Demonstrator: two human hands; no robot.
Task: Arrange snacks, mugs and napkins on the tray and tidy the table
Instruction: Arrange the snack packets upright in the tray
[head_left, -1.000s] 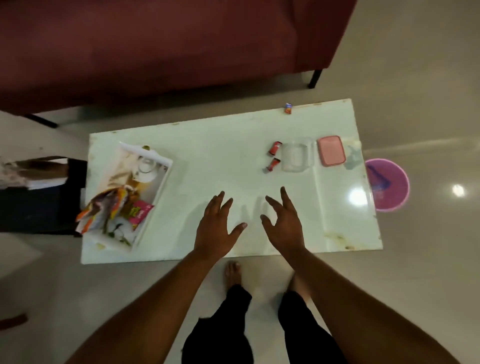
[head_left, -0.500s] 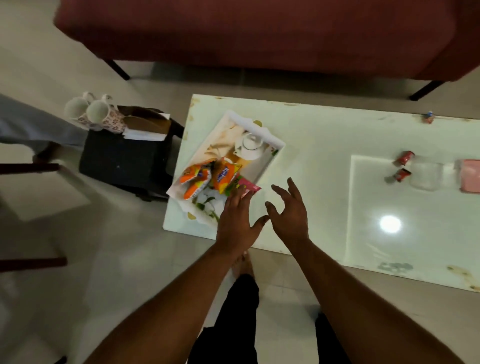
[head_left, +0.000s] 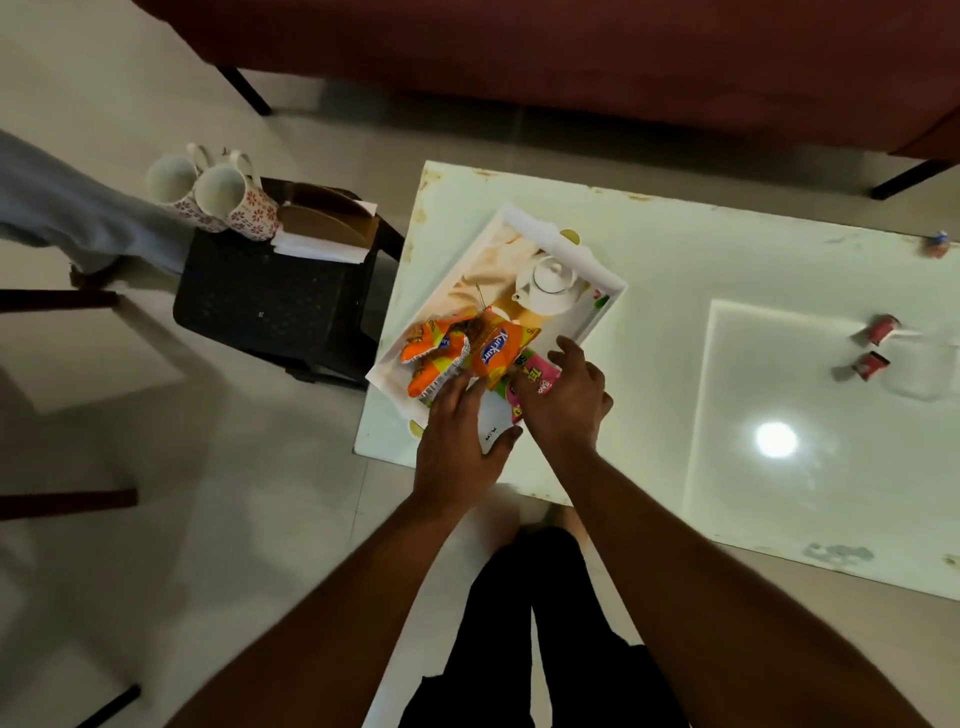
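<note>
A white tray (head_left: 582, 252) with a printed teapot picture lies askew on the left end of the pale table (head_left: 675, 291). Several orange snack packets (head_left: 457, 353) and a pink packet (head_left: 530, 379) are piled at its near end. My left hand (head_left: 460, 436) rests over the tray's near corner, fingers spread, touching the orange packets. My right hand (head_left: 571, 400) lies on the pink packet, fingers apart. Two floral mugs (head_left: 208, 192) and a napkin holder (head_left: 327, 223) with white napkins stand on a black stool (head_left: 270, 306) left of the table.
Two small red wrappers (head_left: 875, 345) and a third (head_left: 937, 244) lie on the table's right part. A dark red sofa (head_left: 571, 62) runs along the far side. Dark furniture legs (head_left: 67, 499) stand at the left. My legs and feet (head_left: 545, 597) are at the table's near edge.
My view has swung left, bringing the stool and mugs into sight. Both hands have moved from the bare middle of the table onto the snack packets at the tray's near end.
</note>
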